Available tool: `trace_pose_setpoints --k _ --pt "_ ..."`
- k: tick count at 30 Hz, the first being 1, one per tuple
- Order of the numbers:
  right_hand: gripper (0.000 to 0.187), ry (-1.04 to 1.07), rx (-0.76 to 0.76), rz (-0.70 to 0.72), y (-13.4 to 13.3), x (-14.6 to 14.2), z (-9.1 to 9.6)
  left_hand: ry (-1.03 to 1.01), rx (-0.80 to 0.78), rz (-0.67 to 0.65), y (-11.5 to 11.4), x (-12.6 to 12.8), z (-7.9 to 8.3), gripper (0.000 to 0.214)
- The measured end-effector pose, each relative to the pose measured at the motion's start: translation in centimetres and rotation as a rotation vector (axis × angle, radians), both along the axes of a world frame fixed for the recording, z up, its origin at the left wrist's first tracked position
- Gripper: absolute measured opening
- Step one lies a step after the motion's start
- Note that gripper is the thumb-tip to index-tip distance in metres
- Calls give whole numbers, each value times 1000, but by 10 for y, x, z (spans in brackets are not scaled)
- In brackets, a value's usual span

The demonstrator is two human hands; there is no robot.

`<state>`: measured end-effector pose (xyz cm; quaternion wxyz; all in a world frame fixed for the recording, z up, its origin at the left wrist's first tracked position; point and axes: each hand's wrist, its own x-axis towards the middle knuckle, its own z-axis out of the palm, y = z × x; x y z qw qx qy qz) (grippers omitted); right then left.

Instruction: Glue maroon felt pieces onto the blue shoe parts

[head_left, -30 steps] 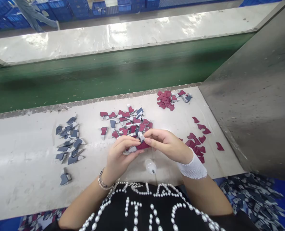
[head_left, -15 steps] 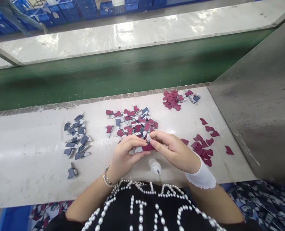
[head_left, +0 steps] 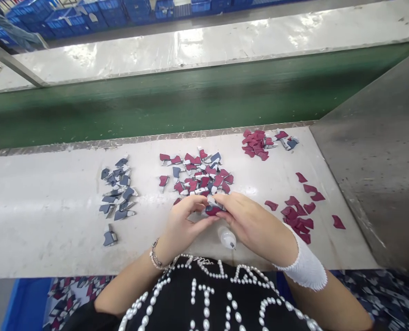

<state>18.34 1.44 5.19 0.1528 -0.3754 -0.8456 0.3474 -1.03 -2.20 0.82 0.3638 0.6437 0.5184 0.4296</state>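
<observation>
My left hand (head_left: 187, 219) and my right hand (head_left: 254, 223) meet at the front middle of the table. Between their fingertips they pinch one small maroon-and-grey plastic piece (head_left: 213, 210), partly covered by the fingers. A white squeeze bottle with a thin needle tip (head_left: 227, 237) lies just below my right hand. Right behind my hands spreads a pile of maroon, navy and light grey pieces (head_left: 204, 177). Flat maroon pieces (head_left: 297, 219) are scattered to the right of my right hand.
Navy-and-grey pieces (head_left: 119, 188) form a group at left. Another heap of maroon pieces (head_left: 256, 143) sits at the back right. A metal panel (head_left: 380, 161) bounds the right side; a green belt (head_left: 156, 105) runs behind. A blue bin (head_left: 25, 301) of pieces stands below left.
The piece has turned a little between my fingers, and my right hand has shifted its grip over it. The whole view has swung slightly, moving the table's things to the right.
</observation>
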Motion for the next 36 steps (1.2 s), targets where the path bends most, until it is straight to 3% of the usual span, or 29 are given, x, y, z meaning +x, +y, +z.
trace_pose_setpoints --k 4,12,22,30,36 --pt "27 -61 63 96 1 -3 4 156 -33 -24 -6 -3 7 14" --pt "35 -95 55 283 13 -7 9 -103 -226 69 -15 -5 13 34" --pt "29 -78 5 297 15 -9 13 -71 -219 -92 -10 -24 15 21" --pt "25 -129 11 141 0 -21 6 33 -185 -92 -12 -14 19 17" --pt "9 -140 1 93 8 -19 4 13 -226 -84 0 -5 2 24"
